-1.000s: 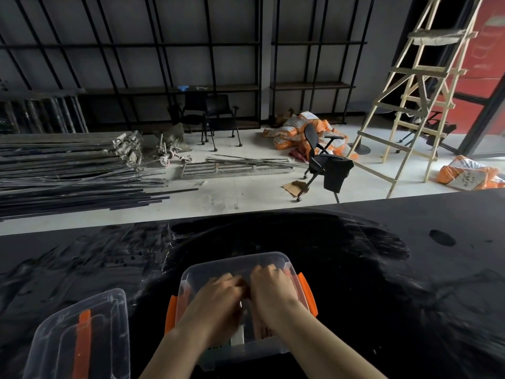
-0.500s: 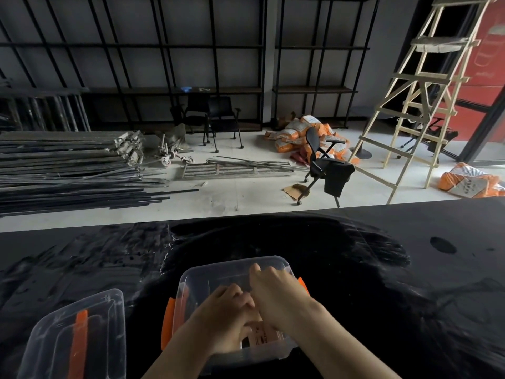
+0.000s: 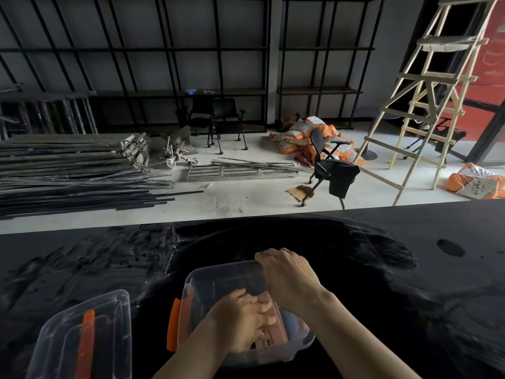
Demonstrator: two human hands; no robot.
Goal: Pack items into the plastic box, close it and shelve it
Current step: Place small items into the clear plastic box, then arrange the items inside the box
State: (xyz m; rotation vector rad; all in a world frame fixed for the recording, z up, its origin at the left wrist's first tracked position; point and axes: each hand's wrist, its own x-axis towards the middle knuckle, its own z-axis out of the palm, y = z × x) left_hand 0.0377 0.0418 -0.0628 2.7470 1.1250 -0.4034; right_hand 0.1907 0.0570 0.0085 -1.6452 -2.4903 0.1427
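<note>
On the near edge of the black table (image 3: 382, 269) sits the clear plastic box (image 3: 218, 277), open on top, with an orange latch (image 3: 172, 324) on its left side. Inside it, near the front wall, lies a pinkish flat packet (image 3: 276, 337) with some print I cannot read. My left hand (image 3: 240, 321) is down in the box, fingers curled and pressing on that packet. My right hand (image 3: 287, 277) reaches over the box's far right corner, fingers bent over the rim; whether they actually grip it I cannot tell. To the left of the box, just apart from it, the clear lid (image 3: 82, 337) rests on the table with its orange handle (image 3: 86, 343) showing. Beyond the table, on the pale floor, stand a black office chair (image 3: 328, 165), a wooden ladder (image 3: 426, 99) to the right, and stacked metal bars (image 3: 71, 170) to the left.
</note>
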